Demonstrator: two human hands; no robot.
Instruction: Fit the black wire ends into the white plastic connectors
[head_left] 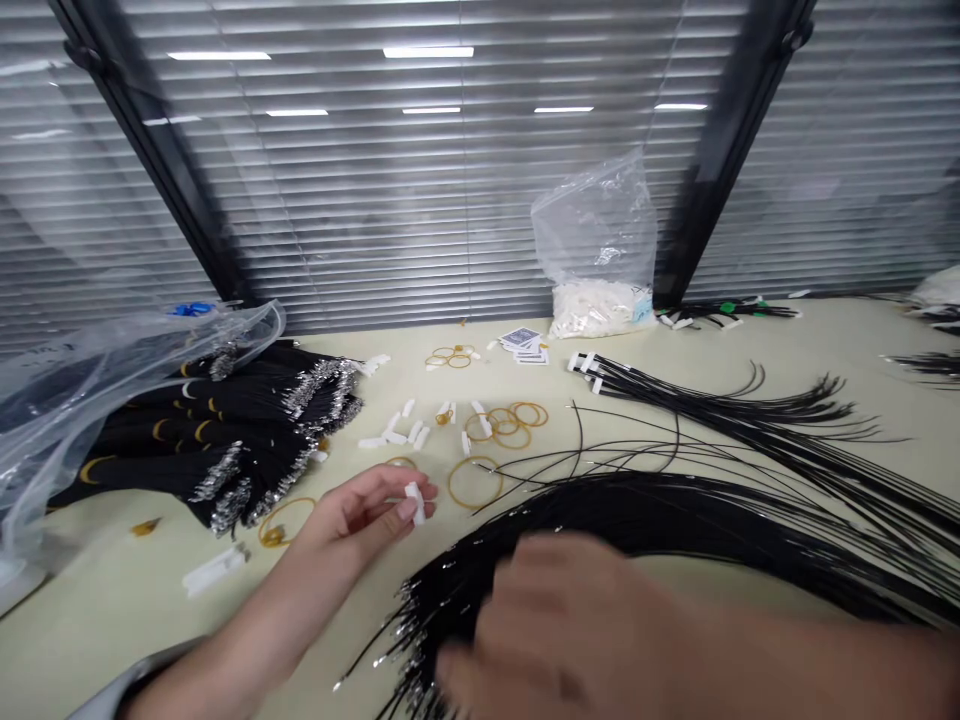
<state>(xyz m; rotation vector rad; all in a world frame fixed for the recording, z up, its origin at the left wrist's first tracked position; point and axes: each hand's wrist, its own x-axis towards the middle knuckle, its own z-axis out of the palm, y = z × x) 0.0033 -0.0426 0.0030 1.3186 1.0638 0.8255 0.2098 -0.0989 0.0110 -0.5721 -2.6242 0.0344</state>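
Between the thumb and fingers of my left hand [367,515] is a small white plastic connector housing [415,502], held upright above the table. My right hand [555,625], smeared by motion, is over the large curved bundle of thin black wires [630,510]; its fingertips are hidden, so whether it grips a wire does not show. Silvery terminals [409,620] tip the wire ends just left of that hand. Loose white housings [397,435] and yellow rubber bands [475,483] lie on the table beyond my left hand.
Bundled black wires [187,430] with metal ends lie at left, partly under clear plastic [45,420]. A bag of white housings [600,305] stands by the window blinds [390,200]. Wires with white housings [675,400] spread to the right. Cards [523,343] lie near the bag.
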